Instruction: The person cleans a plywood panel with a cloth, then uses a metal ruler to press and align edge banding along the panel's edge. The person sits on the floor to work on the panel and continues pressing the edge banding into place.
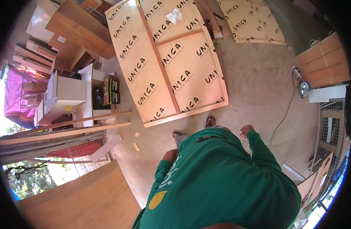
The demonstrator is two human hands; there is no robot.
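Observation:
My left hand (170, 155) hangs beside my body at the edge of my green shirt. Its fingers are dark and partly hidden, so their pose is unclear. On the other side my right hand (245, 131) is held out over the concrete floor with fingers curled, and nothing shows in it. Ahead of my feet lies a large framed plywood panel (137, 61), with wooden strips along its edges and across its middle. A crumpled whitish piece of plastic or paper (174, 16) rests on its far part. Neither hand touches the panel.
Another printed board (251, 23) lies at the far right. Wooden cabinet parts (80, 30) and boxes (111, 91) crowd the left. A power tool (304, 88) with a trailing cord (286, 118) stands by a wooden box (323, 61) on the right. Small wood offcuts (136, 146) lie left of my feet.

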